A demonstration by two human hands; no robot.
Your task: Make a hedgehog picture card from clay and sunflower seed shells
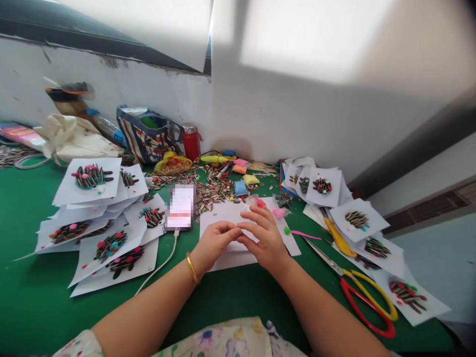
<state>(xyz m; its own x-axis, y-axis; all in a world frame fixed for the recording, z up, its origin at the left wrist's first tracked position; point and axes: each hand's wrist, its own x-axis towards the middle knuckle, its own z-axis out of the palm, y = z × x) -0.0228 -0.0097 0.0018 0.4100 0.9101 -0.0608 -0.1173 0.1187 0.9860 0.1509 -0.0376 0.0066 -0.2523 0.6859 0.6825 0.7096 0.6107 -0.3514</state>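
My left hand (213, 245), with a gold bangle at the wrist, has its thumb and fingers pinched together. Whatever may be between the fingertips is too small to make out. My right hand (267, 237) has its fingers stretched and spread, the thumb and fingertips meeting the left hand's tips. Both are over white paper (223, 216) on the green table (201, 307). Just beyond the right fingers are bags of pink clay (279, 213). A pink plastic tool (307, 235) with a green ball of clay (287, 230) at its end rests to the right.
Stacks of cards with sunflower-seed hedgehogs flank me, left (111, 245) and right (357, 220). Scissors (345, 277) and a yellow cutter (339, 238) lie right. A phone (180, 207) on a cable stands left. Behind are loose seeds (213, 186), clay packets (241, 188) and a red flask (191, 143).
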